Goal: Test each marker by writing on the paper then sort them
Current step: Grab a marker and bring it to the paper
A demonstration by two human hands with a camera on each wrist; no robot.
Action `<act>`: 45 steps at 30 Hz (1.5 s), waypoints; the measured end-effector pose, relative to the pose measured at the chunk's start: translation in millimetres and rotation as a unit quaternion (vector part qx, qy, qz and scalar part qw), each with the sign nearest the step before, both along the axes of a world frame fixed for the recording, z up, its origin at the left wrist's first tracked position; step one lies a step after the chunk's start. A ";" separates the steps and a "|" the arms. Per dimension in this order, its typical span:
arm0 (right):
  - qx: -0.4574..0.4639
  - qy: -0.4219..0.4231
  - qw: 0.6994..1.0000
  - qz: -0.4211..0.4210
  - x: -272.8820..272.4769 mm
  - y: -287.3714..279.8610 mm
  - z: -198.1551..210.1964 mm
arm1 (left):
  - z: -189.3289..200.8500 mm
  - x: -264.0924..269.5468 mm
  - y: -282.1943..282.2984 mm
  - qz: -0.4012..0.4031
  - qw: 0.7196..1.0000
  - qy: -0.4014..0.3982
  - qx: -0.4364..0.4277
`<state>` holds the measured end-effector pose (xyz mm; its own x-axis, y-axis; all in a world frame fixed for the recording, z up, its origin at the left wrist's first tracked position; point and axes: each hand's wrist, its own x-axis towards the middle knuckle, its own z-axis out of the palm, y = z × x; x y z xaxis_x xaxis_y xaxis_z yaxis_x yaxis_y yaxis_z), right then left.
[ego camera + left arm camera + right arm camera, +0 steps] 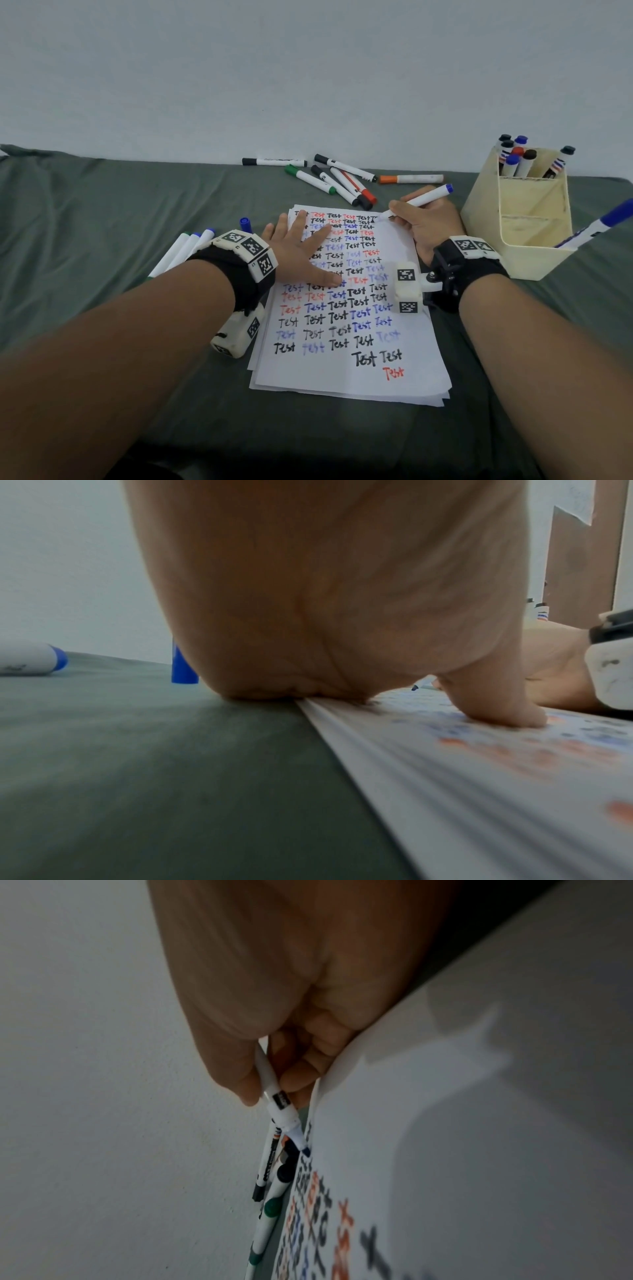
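Right now I am testing a marker. My right hand [432, 224] holds a thin white marker with a blue end [422, 199], pinched between my thumb and fingers, and its dark tip touches the top right part of the white sheet of paper full of "Test" words [349, 308]. My left hand [297, 250] lies flat and spread wide on the left side of the paper, holding nothing, just pressing the sheet so it does not slide. The marker's loose blue cap [245, 224] stands on the grey-green cloth on the table [85, 219], just beside my left hand.

I think the next move is to write one more word and see if the ink looks strong or faint. Then I need to fetch the cap, close the marker and put it with its group.

Room to write is small up here: my tip is close to the top edge and the right edge of the paper. Lower down there is more bare white. A loose pile of markers [339, 180] lies just past the top edge, a row of white markers [185, 248] lies left of my left wrist, and the cream plastic holder box with markers in it [527, 219] stands near my right hand, so I should move gently.
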<state>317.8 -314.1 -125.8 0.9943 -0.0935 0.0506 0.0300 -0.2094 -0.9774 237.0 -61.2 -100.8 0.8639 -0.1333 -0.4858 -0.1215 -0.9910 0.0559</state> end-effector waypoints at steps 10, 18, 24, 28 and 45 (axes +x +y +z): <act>0.027 -0.017 0.999 -0.009 1.6 -0.3 -1.6 | 1.6 -2.0 -1.9 0.002 1.000 -0.003 -0.001; 0.031 -0.017 0.999 -0.015 2.3 -0.1 -1.6 | -0.5 -1.3 -1.2 0.003 1.000 -0.002 -0.003; 0.037 -0.019 0.999 -0.015 1.9 0.0 -1.3 | -0.4 -0.6 -0.4 0.003 1.000 -0.002 -0.003; 0.034 -0.019 0.999 -0.008 0.7 -0.5 -0.7 | -0.8 -0.2 -0.2 0.003 1.000 0.000 -0.003; -0.002 -0.011 1.000 -0.009 3.2 -0.1 -1.7 | -0.8 0.6 0.9 0.006 1.000 0.006 -0.011</act>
<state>321.1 -314.2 -127.5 0.9911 -0.1110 0.0733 0.0483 -0.2134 -0.9758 237.6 -60.2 -101.6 0.8599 -0.1336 -0.4927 -0.1086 -0.9909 0.0792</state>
